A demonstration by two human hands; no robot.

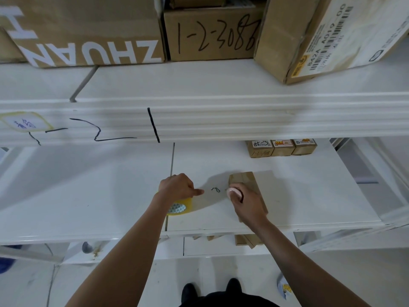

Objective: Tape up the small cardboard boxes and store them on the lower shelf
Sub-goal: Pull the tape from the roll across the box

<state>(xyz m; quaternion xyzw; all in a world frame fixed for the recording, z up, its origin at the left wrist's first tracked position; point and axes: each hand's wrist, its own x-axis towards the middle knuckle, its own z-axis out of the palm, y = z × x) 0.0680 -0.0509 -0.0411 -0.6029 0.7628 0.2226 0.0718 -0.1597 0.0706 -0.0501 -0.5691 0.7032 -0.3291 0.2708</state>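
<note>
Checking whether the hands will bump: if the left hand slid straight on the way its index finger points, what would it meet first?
Probably the right hand, which rests on the small cardboard box. The left hand, over the tape roll, points right across bare shelf with a small black scribble; depth is unclear.

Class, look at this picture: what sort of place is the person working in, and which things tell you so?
Probably a stockroom or warehouse. White shelves hold big cardboard boxes marked with handwritten codes, small labelled boxes sit further back, and a roll of tape lies ready for packing.
</note>
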